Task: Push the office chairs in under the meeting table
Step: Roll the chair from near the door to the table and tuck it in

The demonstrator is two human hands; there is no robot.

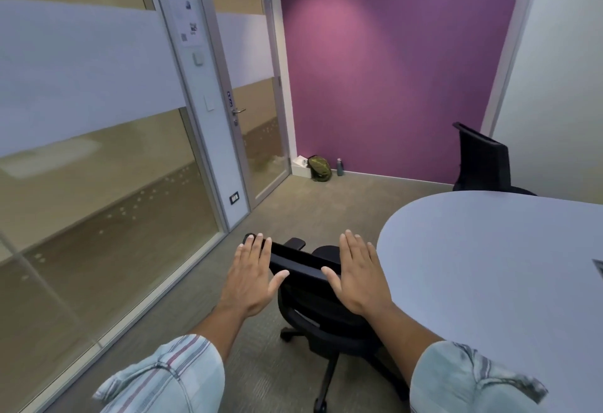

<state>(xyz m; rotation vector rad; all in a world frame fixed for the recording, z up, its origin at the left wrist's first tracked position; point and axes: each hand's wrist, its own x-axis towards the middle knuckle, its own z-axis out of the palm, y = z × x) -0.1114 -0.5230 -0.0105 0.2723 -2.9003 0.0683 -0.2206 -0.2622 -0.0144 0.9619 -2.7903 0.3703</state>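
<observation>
The meeting bench (489, 265), pale and rounded at its near end, fills the right of the view, its far right cut off by the frame; the glass partition (81, 151) and glazed door (257, 102) run down the left, a purple wall (391, 69) closes the far end. One black office chair (310, 298) stands on the carpet just beside the bench's rounded end, not yet under it; a second office chair (483, 161) sits at the far side, its seat hidden behind the benchtop, so how far in it is tucked cannot be told. Both hands are spread flat with straight fingers over the near chair's backrest, gripping nothing: the left hand (251, 275) near the backrest's left end, the right hand (359, 272) toward its right end; whether the palms press on the top edge or hover just above it is hard to make out. The step in hand looks like the start of the near chair's push; the next move probably calls for taking the backrest, turning the chair toward the bench and rolling it in. By the far wall lie a green bag (319, 168), a bottle (339, 167) and something white, too small to name.
</observation>
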